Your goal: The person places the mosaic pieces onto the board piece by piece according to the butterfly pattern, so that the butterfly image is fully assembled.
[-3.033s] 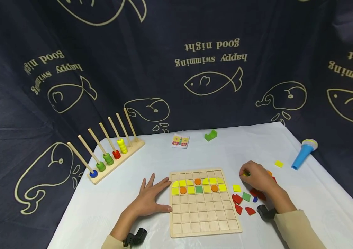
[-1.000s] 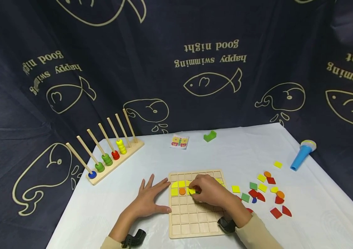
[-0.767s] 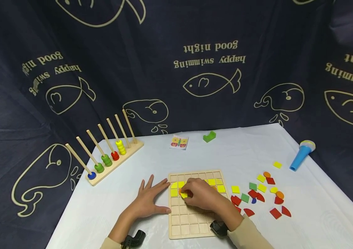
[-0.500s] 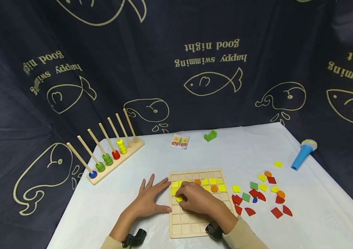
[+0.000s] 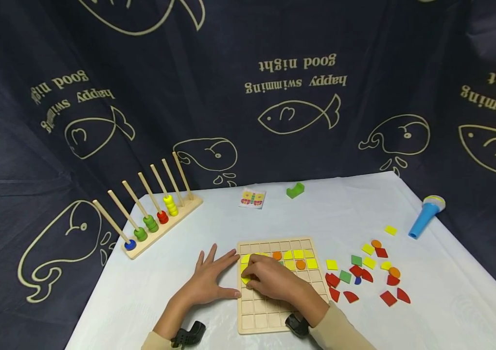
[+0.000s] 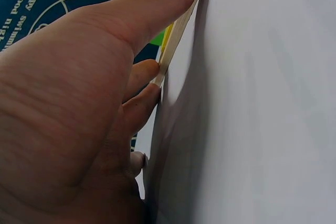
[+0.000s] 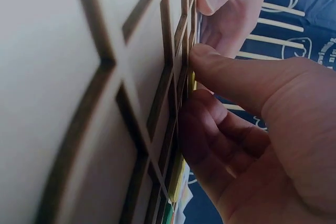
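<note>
A square wooden grid board (image 5: 274, 321) lies on the white table. Yellow, orange and green tiles fill cells in its two upper rows, partly hidden by my right hand. That right hand (image 5: 274, 278) reaches over the board and pinches a yellow tile (image 5: 245, 280) between thumb and fingers at the leftmost cell of the third row. The tile's rounded edge shows; the rest is covered. Fingers spread, my left hand (image 5: 210, 281) rests on the table, its thumb and index fingertip against the board's left edge. The right wrist view shows the right fingertips touching the grid.
Loose tiles, including a green square (image 5: 345, 276) and a red quarter-circle (image 5: 350, 297), lie right of the board. A peg counting stand (image 5: 165, 226) is at the left. A butterfly pattern card (image 5: 252, 199), green block (image 5: 295, 190) and blue toy microphone (image 5: 425, 217) lie farther back.
My right hand has come from the loose tiles onto the board with the yellow tile, moving left to the third row's first cell. The left hand has stayed at the board's edge.
</note>
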`<state>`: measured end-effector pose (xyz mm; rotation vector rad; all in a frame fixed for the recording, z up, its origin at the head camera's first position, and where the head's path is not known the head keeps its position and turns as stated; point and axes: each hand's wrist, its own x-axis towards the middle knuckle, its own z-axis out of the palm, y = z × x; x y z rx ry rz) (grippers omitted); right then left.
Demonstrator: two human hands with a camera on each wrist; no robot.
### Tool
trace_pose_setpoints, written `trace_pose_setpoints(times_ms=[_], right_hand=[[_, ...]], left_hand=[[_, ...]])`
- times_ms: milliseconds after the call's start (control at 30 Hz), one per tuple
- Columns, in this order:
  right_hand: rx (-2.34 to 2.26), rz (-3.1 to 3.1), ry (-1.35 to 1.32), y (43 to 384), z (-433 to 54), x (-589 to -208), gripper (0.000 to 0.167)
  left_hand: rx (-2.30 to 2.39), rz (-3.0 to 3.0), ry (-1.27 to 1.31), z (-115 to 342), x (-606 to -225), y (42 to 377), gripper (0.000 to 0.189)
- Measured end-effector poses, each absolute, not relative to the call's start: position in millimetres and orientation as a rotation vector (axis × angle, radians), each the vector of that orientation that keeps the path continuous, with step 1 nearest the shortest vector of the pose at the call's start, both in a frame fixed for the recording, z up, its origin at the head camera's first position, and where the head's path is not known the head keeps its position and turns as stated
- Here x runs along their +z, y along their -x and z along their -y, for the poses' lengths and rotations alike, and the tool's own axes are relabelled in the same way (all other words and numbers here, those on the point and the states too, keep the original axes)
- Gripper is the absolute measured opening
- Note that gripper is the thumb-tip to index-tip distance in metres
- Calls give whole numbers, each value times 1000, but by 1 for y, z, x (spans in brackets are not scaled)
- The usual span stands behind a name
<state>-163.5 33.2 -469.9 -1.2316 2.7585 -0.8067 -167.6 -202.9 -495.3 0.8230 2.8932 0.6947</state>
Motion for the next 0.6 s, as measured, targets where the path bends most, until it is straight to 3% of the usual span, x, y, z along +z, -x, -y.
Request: trace_pose_setpoints(times_ms=[400, 600], right_hand=[[-861, -2843, 1226, 164, -44, -466, 10], [-869, -2890, 1152, 163, -65, -461, 13]], left_hand=[[686, -2903, -838, 204, -498, 169, 95], [702, -2901, -838, 202, -495, 167, 96]])
